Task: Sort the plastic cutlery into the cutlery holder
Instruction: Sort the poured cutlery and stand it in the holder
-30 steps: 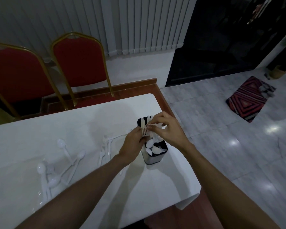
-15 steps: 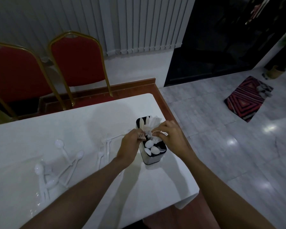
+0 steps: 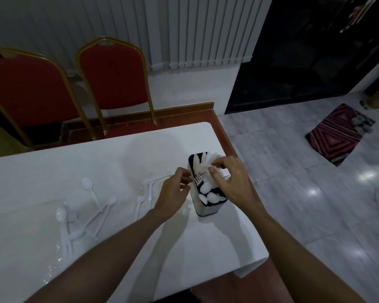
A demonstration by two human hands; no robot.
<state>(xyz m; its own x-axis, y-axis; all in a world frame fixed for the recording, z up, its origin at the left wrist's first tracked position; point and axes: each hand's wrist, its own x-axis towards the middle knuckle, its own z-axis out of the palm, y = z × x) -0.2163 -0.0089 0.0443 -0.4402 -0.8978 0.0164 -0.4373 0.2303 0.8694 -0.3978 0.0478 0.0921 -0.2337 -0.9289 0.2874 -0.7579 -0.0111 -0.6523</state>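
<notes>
Head view: you seem to be settling forks (image 3: 198,179) into the cutlery holder (image 3: 204,208) near the table (image 3: 118,162) edge. Your right hand (image 3: 231,182) curls over them, grip unclear. Your left hand (image 3: 174,192) hangs loosely curled, empty, beside it. Next, fetch the loose forks (image 3: 148,189).

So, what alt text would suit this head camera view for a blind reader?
A bare left hand and right hand reach to a dark rectangular cutlery holder full of white plastic cutlery on a white table. More white plastic forks and spoons lie loose to its left.
</notes>
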